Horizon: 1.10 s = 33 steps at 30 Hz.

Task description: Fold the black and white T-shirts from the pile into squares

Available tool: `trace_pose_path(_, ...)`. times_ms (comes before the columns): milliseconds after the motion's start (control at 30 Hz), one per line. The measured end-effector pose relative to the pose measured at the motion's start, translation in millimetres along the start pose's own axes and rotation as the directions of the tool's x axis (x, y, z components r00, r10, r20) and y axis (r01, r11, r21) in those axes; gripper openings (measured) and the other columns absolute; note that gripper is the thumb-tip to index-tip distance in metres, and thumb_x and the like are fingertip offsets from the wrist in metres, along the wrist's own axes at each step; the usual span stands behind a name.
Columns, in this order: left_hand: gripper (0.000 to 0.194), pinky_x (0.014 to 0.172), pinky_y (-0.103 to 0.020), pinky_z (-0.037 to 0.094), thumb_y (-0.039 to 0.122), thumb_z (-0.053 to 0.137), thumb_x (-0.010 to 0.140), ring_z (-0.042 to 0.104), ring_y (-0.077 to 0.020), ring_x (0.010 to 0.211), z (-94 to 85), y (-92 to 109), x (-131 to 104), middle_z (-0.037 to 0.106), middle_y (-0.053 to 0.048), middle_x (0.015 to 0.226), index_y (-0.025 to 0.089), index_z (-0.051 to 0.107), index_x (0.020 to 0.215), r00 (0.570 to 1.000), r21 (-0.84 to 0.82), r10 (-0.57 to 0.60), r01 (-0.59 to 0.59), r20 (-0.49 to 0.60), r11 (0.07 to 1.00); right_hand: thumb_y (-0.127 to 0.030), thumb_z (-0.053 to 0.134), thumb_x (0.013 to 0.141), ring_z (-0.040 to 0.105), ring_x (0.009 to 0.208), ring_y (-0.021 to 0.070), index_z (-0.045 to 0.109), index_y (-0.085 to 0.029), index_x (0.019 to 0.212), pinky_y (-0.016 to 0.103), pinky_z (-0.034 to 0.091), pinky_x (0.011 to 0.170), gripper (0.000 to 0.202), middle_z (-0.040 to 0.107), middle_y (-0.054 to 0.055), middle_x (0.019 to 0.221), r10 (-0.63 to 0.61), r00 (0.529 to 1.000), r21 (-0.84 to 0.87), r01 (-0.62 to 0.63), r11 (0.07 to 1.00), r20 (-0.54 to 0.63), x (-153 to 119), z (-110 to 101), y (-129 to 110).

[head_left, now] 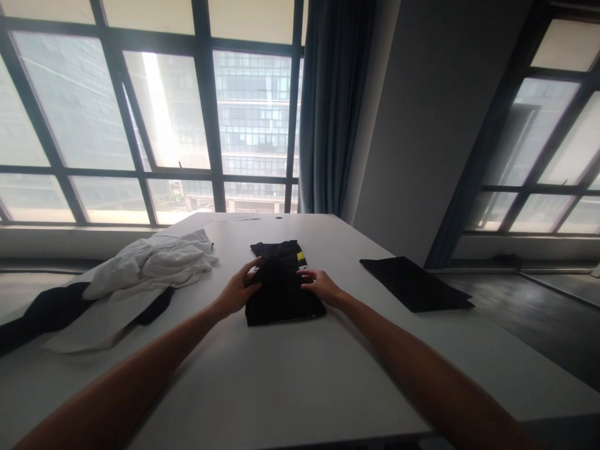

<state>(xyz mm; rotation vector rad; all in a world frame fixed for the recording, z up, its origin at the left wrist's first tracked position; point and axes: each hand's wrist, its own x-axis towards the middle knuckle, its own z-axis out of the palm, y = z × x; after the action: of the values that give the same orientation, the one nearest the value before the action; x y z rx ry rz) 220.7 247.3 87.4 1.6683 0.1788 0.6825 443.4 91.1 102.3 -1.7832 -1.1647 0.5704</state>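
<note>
A folded black garment (281, 290) lies flat in the middle of the white table, with a small yellow patch near its upper right edge. At its left edge is my left hand (238, 289), thumb and fingers apart, fingertips touching the cloth. My right hand (322, 286) rests against the right edge with its fingers spread, the tips on the fabric just below the yellow patch. Neither hand is closed around the garment.
Crumpled white clothing (154, 265) and dark cloth (51, 312) are heaped on the table's left side. A flat black piece (415, 284) lies near the right edge of the white table (281, 387). Windows and a blue curtain stand beyond.
</note>
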Motion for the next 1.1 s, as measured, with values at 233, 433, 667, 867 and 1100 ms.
trace_pose_path(233,0.103,0.084,-0.040,0.061,0.021,0.083,0.074,0.071,-0.0265,0.104,-13.8,-22.3,5.2,0.051,-0.025,0.146,0.021,0.023,0.157,0.942,0.068,-0.237,0.259,-0.237,0.963,-0.010,0.058,0.078,0.060,0.122,0.0249,0.072,-0.011,0.119,0.036,0.043,0.110,0.043,0.064,0.015,0.129,-0.205,0.968,-0.400,0.133,0.907,-0.143,-2.0,-0.7,3.5)
trace_pose_path(433,0.094,0.077,-0.039,0.062,0.018,0.079,0.073,0.071,-0.0203,0.087,-11.8,-19.5,4.4,0.046,-0.023,0.151,0.022,0.032,0.155,0.965,0.171,-0.131,0.172,-0.227,0.970,-0.009,0.060,0.076,0.060,0.121,0.0285,0.070,-0.008,0.123,0.037,0.043,0.109,0.048,0.065,0.017,0.127,-0.170,0.981,-0.497,0.102,0.862,-0.094,-5.9,-1.7,4.1)
trace_pose_path(667,0.070,0.086,-0.043,0.060,0.024,0.066,0.078,0.071,-0.0278,0.101,-10.1,-14.0,6.1,0.068,-0.012,0.130,0.017,0.050,0.146,0.978,0.394,0.078,0.004,-0.192,0.919,-0.009,0.054,0.083,0.058,0.121,0.0254,0.063,-0.004,0.131,0.032,0.041,0.110,0.050,0.058,0.019,0.131,-0.310,0.936,-0.549,0.174,0.817,-0.164,-8.7,-2.1,0.5)
trace_pose_path(867,0.056,0.103,-0.047,0.050,0.016,0.052,0.083,0.064,-0.0299,0.118,1.4,-10.3,-0.4,0.048,-0.016,0.152,0.013,0.058,0.138,0.982,0.756,0.138,0.010,-0.132,0.655,-0.021,0.057,0.088,0.058,0.120,0.0285,0.061,-0.005,0.133,0.033,0.044,0.105,0.047,0.055,0.021,0.134,-0.123,0.991,-0.631,0.060,0.773,-0.056,-8.8,-0.1,9.7)
trace_pose_path(1100,0.042,0.107,-0.043,0.047,0.040,0.044,0.097,0.057,-0.0260,0.127,24.9,19.3,-14.4,0.063,-0.007,0.139,0.021,0.068,0.125,0.957,0.849,0.074,-0.283,0.280,0.447,-0.016,0.059,0.087,0.056,0.123,0.0277,0.059,-0.007,0.136,0.036,0.042,0.109,0.050,0.054,0.020,0.136,-0.217,0.976,-0.607,0.156,0.779,-0.028,-13.5,0.8,0.3)
